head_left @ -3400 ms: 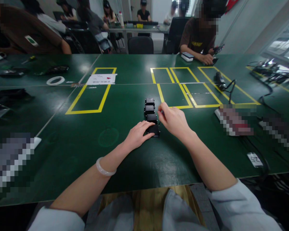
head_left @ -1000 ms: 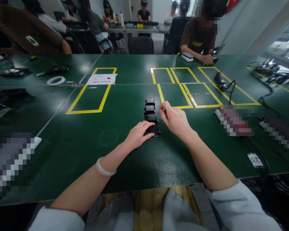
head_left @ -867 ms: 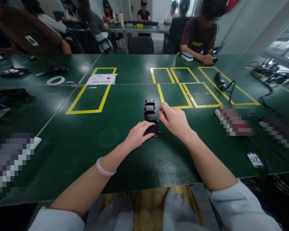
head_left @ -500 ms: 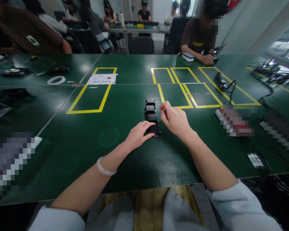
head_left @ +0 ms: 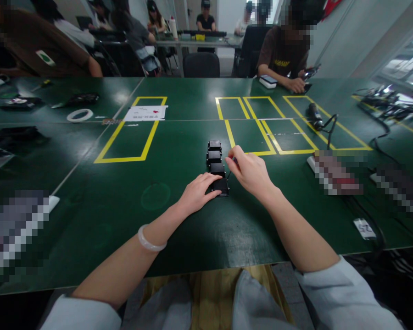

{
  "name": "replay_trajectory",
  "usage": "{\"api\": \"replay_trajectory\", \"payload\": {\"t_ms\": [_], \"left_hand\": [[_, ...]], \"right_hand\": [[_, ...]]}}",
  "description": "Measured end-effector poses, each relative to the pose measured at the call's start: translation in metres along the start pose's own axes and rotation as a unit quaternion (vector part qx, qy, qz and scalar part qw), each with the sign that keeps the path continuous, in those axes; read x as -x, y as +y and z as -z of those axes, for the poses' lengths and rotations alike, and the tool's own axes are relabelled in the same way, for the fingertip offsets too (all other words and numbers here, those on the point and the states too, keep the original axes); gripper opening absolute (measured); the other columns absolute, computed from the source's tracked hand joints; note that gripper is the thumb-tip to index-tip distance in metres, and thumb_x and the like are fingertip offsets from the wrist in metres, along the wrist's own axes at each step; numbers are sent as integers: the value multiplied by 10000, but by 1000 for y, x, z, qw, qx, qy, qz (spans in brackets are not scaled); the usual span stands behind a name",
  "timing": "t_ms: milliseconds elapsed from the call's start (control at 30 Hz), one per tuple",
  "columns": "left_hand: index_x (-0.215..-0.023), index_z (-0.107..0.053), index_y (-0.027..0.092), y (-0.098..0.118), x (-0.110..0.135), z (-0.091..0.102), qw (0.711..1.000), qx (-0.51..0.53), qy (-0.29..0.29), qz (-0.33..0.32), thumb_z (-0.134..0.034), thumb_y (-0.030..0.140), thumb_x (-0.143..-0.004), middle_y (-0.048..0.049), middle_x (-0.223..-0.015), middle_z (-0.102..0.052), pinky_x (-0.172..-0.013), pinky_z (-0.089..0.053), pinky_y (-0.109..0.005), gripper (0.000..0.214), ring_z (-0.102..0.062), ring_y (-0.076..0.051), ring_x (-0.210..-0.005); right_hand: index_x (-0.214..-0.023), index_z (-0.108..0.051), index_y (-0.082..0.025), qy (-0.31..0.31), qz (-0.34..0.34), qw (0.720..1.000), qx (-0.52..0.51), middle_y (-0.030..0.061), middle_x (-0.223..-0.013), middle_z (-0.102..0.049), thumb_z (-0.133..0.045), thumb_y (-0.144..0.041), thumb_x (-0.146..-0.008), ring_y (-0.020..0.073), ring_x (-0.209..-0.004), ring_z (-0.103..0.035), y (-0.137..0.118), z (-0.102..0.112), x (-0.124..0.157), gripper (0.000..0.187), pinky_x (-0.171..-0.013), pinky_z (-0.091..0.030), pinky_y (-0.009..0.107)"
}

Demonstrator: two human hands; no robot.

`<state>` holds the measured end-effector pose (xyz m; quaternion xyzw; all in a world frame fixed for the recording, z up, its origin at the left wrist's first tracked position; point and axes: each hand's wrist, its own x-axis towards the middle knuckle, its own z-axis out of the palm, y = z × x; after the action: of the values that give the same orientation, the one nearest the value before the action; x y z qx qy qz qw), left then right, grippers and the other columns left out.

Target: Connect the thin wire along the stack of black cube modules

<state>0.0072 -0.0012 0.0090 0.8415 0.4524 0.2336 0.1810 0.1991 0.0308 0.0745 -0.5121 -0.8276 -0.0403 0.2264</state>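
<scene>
Several small black boxes [head_left: 214, 157] lie in a row on the green table [head_left: 179, 229], running away from me. My left hand [head_left: 197, 193] rests on the nearest box [head_left: 221, 185], its fingers lying over the box's left side and pressing it down. My right hand [head_left: 249, 172] hovers just right of the row, thumb and forefinger pinched on a thin dark tool or wire whose tip reaches down beside the second box. What exactly the fingers pinch is too small to name.
Yellow tape rectangles [head_left: 127, 137] mark the table ahead. A white paper [head_left: 145, 112] and a tape ring [head_left: 79, 115] lie at the left, a black tool with cable [head_left: 315, 115] at the right. A person [head_left: 285, 50] sits opposite, others further back.
My right hand has shifted slightly back and forth beside the row, keeping its pinch. The left hand and the boxes have stayed put.
</scene>
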Motion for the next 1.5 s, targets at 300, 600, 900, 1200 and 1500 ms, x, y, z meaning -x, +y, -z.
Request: {"api": "replay_trajectory", "payload": {"t_ms": [300,600,900,1200,1500], "left_hand": [[-1276,-505,245,-1,0,-1,1000,1,5,-1,-539,350,-900,-48,-1212,-581,-954,-436,-372,392,-531,-231,-1111],[-1283,-497,240,-1,0,-1,1000,0,0,2,-533,355,-905,-50,-1228,-576,-951,-436,-370,397,-529,-229,-1118],[-1284,-499,234,0,0,-1,1000,-1,1,0,-533,342,-904,-52,-1211,-580,-956,-432,-370,397,-524,-229,-1115],[-1282,-499,235,-1,1,-1,1000,2,2,-1,-538,343,-904,-51,-1215,-579,-950,-436,-369,395,-526,-229,-1112],[-1286,-495,235,-1,1,-1,1000,2,2,0,-539,326,-901,-53,-1214,-579,-956,-434,-373,398,-526,-229,-1111]], "right_hand": [[-1015,-527,-184,-6,-8,1000,2,29,-706,-643,-298,-305,-934,140,-586,-548,-1,1,0,271,-557,-255,259],[-1005,-526,-181,2,3,1000,-3,24,-711,-642,-326,-287,-914,139,-586,-541,-1,0,1,245,-573,-278,260],[-976,-539,-184,-1,-11,1000,-9,35,-721,-640,-266,-423,-959,146,-625,-565,0,0,1,364,-571,-274,252],[-982,-544,-186,12,-2,1000,10,30,-708,-643,-277,-367,-962,132,-587,-535,1,0,0,323,-564,-258,261],[-992,-544,-177,8,-5,1000,13,32,-708,-646,-275,-320,-955,130,-577,-529,-1,0,1,306,-565,-254,262]]}}
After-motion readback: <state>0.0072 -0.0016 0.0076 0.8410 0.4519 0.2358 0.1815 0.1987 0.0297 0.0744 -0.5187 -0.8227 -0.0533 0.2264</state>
